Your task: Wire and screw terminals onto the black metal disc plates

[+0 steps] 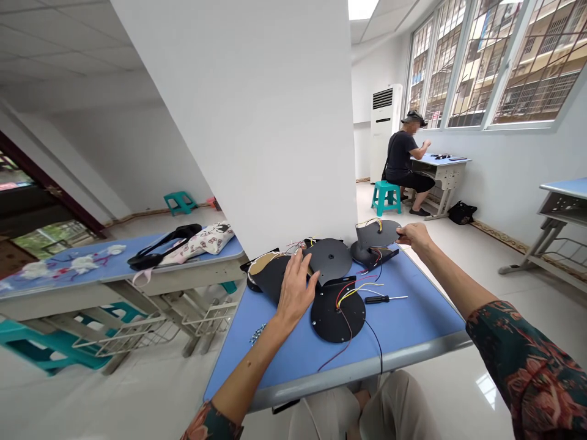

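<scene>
At the far right corner of the blue desk, my right hand [413,233] pinches the edge of a dark round plate [386,232] with yellow wires above it. That plate is over another black disc part [364,255] with wires. My left hand [296,287] lies with fingers spread on the black plates at the left, touching a dark panel [270,274] and near a round black plate [331,258]. Closer to me sits a black round housing [337,318] with red, yellow and white wires coming from its middle. A black-handled screwdriver [378,299] lies to its right.
Small screws [257,333] lie in a pile on the blue desk [394,333] at the left. A side table [202,260] holds a bag [215,237] and a black strap. Beyond, a person [403,153] sits on a green stool [386,197] by the windows. A wall pillar rises behind the desk.
</scene>
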The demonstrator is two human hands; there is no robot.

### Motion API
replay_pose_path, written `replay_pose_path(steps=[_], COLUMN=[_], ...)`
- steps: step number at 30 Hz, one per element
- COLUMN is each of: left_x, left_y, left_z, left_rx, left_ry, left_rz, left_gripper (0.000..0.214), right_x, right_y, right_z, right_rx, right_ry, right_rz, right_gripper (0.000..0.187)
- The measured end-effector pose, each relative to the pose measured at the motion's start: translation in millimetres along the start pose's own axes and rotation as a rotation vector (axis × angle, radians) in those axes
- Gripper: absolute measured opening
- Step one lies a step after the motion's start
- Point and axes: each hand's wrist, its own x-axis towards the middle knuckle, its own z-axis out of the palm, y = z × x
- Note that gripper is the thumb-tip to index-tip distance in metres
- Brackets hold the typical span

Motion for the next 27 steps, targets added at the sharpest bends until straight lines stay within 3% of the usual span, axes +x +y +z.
replay_pose_path(steps=[3,6,10,13,16,20,27], left_x=[10,21,29,26,20,15,15], left_y=[24,59,106,130,141,140,119], left_z=[-6.3,-2.6,14.9,28.3,34.5,26.3,0.5], left_rx=[-0.177,-0.621,-1.467,-1.800,-1.923,-1.913,-1.844], left_ry=[0.057,0.013,-0.246,-0.218,-0.102,-0.033,-0.221], left_rz=[-0.053,-0.256,-0.590,-0.717,-0.761,-0.650,-0.584], left_gripper=[0.041,0.043,0.057,0.055,0.054,0.048,0.076], right_x=[-17,-45,-92,-121,-139,-147,-157], right_y=[-14,-25,-24,-17,-14,-16,-18], right_z=[-17,-28,-30,-26,-22,-17,-13], right_rx=[0.150,0.261,0.327,0.338,0.337,0.331,0.291], right_ry=[-0.006,-0.064,-0.191,-0.258,-0.275,-0.251,-0.279], right_rz=[0.044,0.066,0.100,0.139,0.205,0.281,0.343], right_gripper=[0.006,0.022,0.027,0.027,0.027,0.024,0.018])
